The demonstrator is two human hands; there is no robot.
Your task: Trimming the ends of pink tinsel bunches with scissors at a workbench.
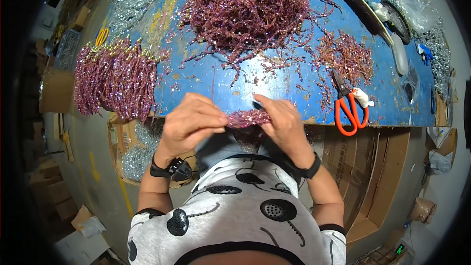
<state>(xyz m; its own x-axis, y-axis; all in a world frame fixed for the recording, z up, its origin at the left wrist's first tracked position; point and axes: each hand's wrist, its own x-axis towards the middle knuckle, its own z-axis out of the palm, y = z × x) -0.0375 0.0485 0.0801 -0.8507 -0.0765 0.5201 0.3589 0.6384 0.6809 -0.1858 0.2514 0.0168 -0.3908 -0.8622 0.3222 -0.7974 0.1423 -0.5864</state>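
Note:
Between my two hands, just over the near edge of the table, stretches a short bundle of pink glitter strands (248, 119). My left hand (192, 121) pinches its left end between thumb and fingers. At the other end my right hand (283, 121) is closed on the bundle, thumb raised on top. Beyond them rises a big tangled heap of pink glitter strands (248, 10). To the left, a row of similar strands with gold tips (117, 78) hangs partly over the table edge.
Orange-handled scissors (349, 113) lie at the table's front edge, right of my hands. A smaller pile of pinkish strands (346, 56) lies behind them. Farther right is a dark brush with a pale handle (368, 17). Silver strands (132, 0) lie far left. Cardboard boxes (363, 181) stand below the blue table (289, 88).

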